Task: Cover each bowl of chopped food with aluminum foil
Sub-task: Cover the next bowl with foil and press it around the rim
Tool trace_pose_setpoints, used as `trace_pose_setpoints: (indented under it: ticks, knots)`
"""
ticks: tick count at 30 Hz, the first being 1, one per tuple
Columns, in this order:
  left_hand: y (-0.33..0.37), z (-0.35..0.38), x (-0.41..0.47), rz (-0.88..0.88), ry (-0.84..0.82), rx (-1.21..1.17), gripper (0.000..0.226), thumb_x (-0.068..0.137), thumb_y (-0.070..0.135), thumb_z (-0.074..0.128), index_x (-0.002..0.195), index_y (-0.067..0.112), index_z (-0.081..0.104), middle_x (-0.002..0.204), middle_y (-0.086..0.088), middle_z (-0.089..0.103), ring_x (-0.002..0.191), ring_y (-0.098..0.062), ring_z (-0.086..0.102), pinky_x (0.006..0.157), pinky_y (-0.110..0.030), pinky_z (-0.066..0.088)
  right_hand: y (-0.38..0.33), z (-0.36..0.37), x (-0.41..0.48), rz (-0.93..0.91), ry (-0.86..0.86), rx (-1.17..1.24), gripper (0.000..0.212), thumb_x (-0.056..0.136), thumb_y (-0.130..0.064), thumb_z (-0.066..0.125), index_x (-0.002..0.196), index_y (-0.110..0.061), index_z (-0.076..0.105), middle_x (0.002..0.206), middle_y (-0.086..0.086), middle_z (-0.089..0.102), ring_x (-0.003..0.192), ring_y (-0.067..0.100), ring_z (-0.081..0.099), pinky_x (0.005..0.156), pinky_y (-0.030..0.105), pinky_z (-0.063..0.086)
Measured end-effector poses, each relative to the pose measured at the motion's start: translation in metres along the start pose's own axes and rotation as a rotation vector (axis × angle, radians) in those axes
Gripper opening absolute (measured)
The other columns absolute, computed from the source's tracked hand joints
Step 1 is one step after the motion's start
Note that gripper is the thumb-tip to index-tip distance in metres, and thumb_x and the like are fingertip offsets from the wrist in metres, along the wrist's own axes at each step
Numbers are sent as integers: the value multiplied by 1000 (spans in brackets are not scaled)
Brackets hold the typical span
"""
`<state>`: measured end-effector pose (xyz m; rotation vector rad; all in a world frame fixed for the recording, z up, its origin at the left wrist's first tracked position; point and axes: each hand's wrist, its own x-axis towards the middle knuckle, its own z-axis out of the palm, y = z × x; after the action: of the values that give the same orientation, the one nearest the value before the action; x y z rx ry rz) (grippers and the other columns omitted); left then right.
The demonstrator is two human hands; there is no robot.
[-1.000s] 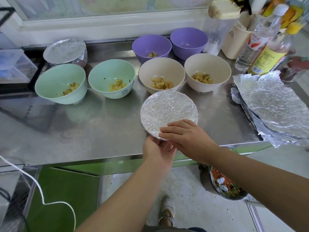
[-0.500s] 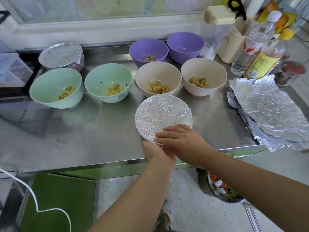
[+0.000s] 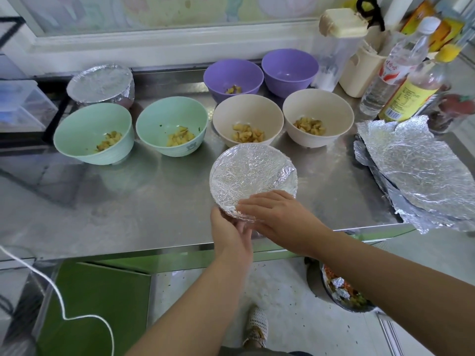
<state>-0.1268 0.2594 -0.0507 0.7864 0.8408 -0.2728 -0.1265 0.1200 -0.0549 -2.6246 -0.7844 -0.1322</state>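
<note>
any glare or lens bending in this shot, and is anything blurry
Head view: soft even daylight, no hard shadows; steel table mirrors the mint bowls hazily; foil sheets and foil-covered bowl glint; wide-angle lens bows the table's front edge; far corners look soft.

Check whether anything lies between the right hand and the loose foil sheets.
Nothing visible does. The right hand rests on the foil-covered bowl, and only bare steel counter lies between it and the foil sheets to its right.
</note>
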Motion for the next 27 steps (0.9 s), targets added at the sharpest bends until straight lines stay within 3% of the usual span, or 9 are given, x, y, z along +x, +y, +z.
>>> trace_pose_setpoints:
  ticks: [4,8,12,15,17,21,23,25,27]
  knots:
    - [4,-8,-20,202,16,157,27,104,27,38,116,21,62,106,8,71,108,-15,63,96,-33,49,9,-24,-3,134,55,105,59,96,-59,45,146,-30,53,150,-8,53,139,13,44,116,36,29]
    - [3,-6,-32,230,-63,282,19,104,28,46,120,36,52,113,9,65,105,-12,63,95,-36,52,35,-32,-17,259,-73,67,83,83,-82,43,155,-41,34,168,-5,21,157,16,5,121,42,16]
    - [5,5,-21,284,-83,400,42,102,16,45,137,39,46,125,7,63,113,-14,63,101,-42,53,37,-16,-20,282,-202,-27,89,81,-80,32,160,-38,21,171,-2,1,155,14,-20,124,46,14]
    - [12,8,-11,301,-50,457,49,99,7,41,140,35,45,117,12,63,106,-12,64,100,-42,54,26,-4,-20,303,-185,-88,82,89,-69,27,159,-28,27,170,9,9,157,27,-11,122,52,17]
    - [20,11,-12,302,-44,497,49,98,5,42,138,33,49,118,8,65,106,-14,65,95,-38,56,17,2,-21,305,-134,-175,75,93,-62,29,156,-22,37,166,18,22,156,39,7,121,57,19]
    - [40,15,-4,290,-54,581,38,95,1,44,110,30,63,104,4,71,96,-15,69,70,-26,57,-2,13,-26,334,-91,-315,66,96,-57,36,152,-21,41,160,22,34,151,42,26,121,64,16]
    - [51,16,11,293,-69,675,36,89,1,44,97,28,67,98,1,74,94,-19,71,78,-35,59,-5,10,-27,303,-59,-311,65,95,-57,39,150,-24,40,160,19,36,151,38,29,121,65,15]
    - [65,17,24,269,-57,791,35,84,3,45,98,23,71,96,-3,76,93,-24,71,89,-42,58,1,0,-26,210,-31,-291,64,94,-62,40,148,-28,43,160,13,38,150,34,31,121,64,18]
    - [76,20,31,224,-70,885,36,90,-3,42,105,14,70,96,-9,74,88,-24,70,83,-39,57,12,-9,-23,120,-68,-258,65,92,-64,44,149,-31,43,161,9,36,151,32,28,122,63,19]
